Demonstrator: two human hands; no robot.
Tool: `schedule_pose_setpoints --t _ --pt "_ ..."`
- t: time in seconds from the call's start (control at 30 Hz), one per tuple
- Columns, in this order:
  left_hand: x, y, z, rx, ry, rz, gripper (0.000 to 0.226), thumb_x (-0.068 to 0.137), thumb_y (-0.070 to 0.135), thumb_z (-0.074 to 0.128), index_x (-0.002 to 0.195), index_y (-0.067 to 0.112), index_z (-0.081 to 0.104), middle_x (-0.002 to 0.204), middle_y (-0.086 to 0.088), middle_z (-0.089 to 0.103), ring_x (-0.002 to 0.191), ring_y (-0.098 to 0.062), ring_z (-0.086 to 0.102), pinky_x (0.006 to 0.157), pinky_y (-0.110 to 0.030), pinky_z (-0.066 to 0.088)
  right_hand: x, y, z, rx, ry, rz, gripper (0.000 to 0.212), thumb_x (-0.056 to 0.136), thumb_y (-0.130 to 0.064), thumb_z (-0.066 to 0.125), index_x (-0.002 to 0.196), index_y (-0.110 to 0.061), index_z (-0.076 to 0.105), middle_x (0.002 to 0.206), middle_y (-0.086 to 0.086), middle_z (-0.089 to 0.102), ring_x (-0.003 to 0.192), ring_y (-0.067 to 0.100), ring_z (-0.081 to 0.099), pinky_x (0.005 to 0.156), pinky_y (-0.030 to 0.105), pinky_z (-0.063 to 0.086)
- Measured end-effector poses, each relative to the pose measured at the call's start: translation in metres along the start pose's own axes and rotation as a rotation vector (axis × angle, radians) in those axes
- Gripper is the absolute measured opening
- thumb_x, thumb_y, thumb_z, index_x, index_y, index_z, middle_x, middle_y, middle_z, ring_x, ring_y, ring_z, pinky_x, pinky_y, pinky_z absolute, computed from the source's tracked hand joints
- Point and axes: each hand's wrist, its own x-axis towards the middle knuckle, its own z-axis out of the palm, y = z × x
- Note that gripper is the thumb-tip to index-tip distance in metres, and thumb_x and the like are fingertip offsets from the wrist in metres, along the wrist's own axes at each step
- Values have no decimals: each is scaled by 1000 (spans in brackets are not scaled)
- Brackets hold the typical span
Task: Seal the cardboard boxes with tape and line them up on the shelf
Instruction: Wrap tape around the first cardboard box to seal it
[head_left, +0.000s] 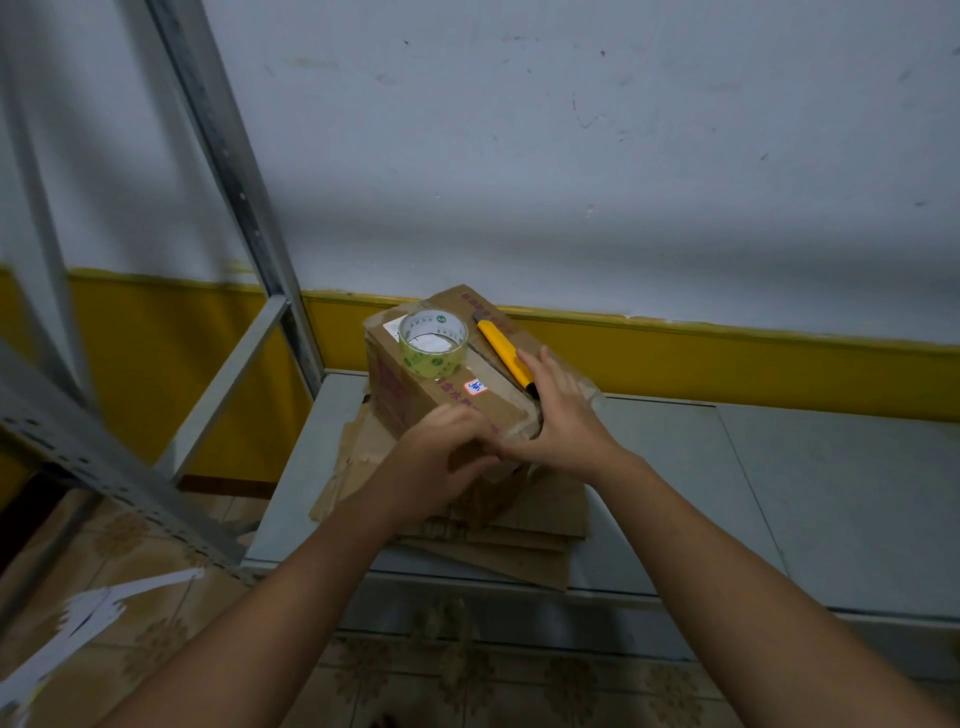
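Note:
A brown cardboard box (410, 387) with red print stands on a stack of flattened cardboard (524, 535) on the grey shelf (727, 493). On its top lie a roll of clear tape (432, 345) and a yellow utility knife (505, 356). My left hand (441, 460) presses against the box's near end, fingers slightly curled over the flap edge. My right hand (558, 415) lies flat on the right top flap beside the knife's near end, its thumb at the near corner. The near face of the box is hidden behind both hands.
Grey metal shelf uprights (234, 171) and a slanted perforated rail (104, 467) stand at the left. A white and yellow wall (675, 358) is right behind the shelf. White paper scraps (88, 618) lie on the tiled floor at lower left.

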Motion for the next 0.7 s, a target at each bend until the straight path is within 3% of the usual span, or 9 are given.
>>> schedule_pose_setpoints --t 0.3,0.4,0.5,0.63,0.7 --pt "-2 -23 -2 -30 33 67 22 83 21 90 100 13 79 105 6 76 102 -12 68 86 -34 57 0 3 1 -34 5 -23 128 57 -89 73 159 -46 10 171 -9 8 155 18 13 121 49 23" --pt "-3 -25 -3 13 45 68 15 87 23 86 99 15 81 107 6 75 102 -14 68 85 -37 56 7 19 -8 -38 93 -33 97 73 -91 57 154 -44 30 162 -8 34 147 18 28 117 49 29" --pt "-11 -20 1 50 47 13 12 92 24 79 103 18 79 113 9 72 108 -15 65 85 -40 57 20 51 -10 23 185 101 66 96 -76 34 150 -40 44 158 -1 42 148 23 29 117 54 30" --pt "-20 -6 10 32 133 -155 18 91 14 79 107 23 77 118 16 67 113 -14 60 88 -40 56 19 67 -5 234 121 164 49 108 -51 41 152 -32 47 149 3 47 135 13 42 112 37 36" --pt "-25 -4 13 -22 177 -220 25 90 9 79 109 24 76 121 19 65 118 -13 59 94 -37 56 13 64 -2 269 152 174 47 108 -46 44 152 -31 47 145 2 48 127 7 43 112 37 39"
